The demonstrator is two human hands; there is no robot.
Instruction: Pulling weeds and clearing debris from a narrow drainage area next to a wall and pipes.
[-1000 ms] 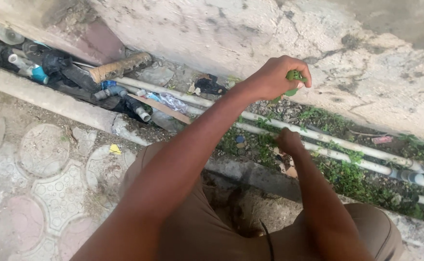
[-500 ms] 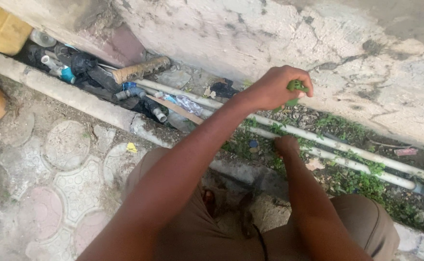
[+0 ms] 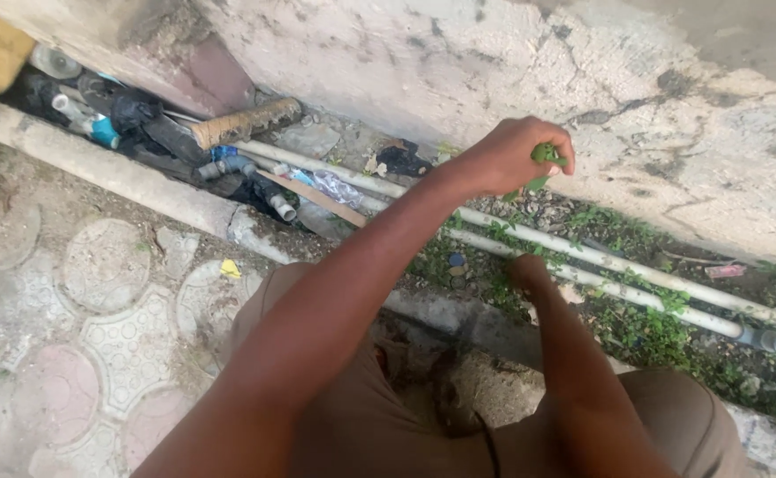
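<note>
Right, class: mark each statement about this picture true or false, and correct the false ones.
1. The left hand is closed around a green object. True.
2. The right hand is raised against the wall. False: it is low among the weeds, beside the pipes.
3. Two pale pipes run side by side along the foot of the wall. True.
4. The paving at lower left is plain wooden boards. False: it is patterned stone with round shapes.
5. Dark rubbish and pipe fittings lie in the channel at upper left. True.
</note>
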